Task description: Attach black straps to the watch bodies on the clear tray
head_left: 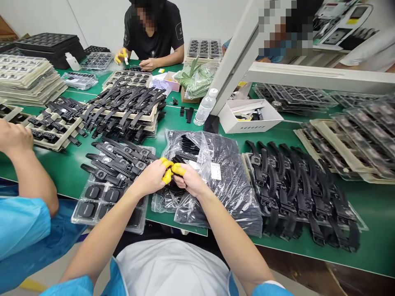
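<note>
Both hands meet near the centre, yellow covers on their fingertips. My left hand (154, 176) and my right hand (189, 178) are closed around a small black piece, partly hidden by the fingers, that looks like a watch strap (175, 161). Beneath and to the right lie clear plastic bags of black straps (230, 185). Left of my hands, a clear tray (77, 211) holds square black watch parts, with several strapped watches (123, 154) laid over its far part. More strapped watches (290, 176) cover a tray on the right.
Trays piled with straps (126, 102) stand further back. A clear bottle (206, 107) and a white box (249, 119) are beyond the bags. Tray stacks (27, 78) rise at the far left. A person's arm (33, 168) is at left; another person (154, 37) sits opposite.
</note>
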Demonstrator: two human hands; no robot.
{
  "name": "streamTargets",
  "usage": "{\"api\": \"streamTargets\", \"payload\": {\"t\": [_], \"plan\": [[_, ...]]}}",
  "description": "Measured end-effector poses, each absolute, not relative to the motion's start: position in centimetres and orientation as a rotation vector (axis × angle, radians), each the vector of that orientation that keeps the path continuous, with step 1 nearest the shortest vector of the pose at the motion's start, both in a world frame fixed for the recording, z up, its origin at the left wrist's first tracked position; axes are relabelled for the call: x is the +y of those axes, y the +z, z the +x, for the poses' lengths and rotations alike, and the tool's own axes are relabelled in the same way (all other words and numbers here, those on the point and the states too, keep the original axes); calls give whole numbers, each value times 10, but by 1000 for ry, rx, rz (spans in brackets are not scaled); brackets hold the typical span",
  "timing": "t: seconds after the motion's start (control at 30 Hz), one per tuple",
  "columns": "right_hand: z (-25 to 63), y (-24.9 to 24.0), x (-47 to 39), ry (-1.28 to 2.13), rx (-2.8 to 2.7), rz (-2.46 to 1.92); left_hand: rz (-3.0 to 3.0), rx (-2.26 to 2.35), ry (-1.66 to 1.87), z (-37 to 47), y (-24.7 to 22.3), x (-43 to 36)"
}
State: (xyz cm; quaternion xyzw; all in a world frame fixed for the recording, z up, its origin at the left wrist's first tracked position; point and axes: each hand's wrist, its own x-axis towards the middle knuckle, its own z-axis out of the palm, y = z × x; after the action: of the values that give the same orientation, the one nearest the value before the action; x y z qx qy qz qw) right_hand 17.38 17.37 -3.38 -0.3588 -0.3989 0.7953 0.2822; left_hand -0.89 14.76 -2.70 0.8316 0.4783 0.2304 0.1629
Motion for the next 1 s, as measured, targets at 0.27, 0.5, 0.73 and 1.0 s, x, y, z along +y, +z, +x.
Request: {"api": "streamTargets", "payload": {"t": [0.27,0.5,0.73,1.0], "plan": [[177,-30,175,2191,-961,-890,2323,1256,754,-12,-23,146],[175,-31,175,2142,-1050,-909,2340,1274,724,-14,-26,147],[171,-34,174,2065,-1111,-998,2346,1260,683,-16,-24,148],[169,-35,174,2054,-1012,-990,2366,1267,666,-13,-24,149]]}}
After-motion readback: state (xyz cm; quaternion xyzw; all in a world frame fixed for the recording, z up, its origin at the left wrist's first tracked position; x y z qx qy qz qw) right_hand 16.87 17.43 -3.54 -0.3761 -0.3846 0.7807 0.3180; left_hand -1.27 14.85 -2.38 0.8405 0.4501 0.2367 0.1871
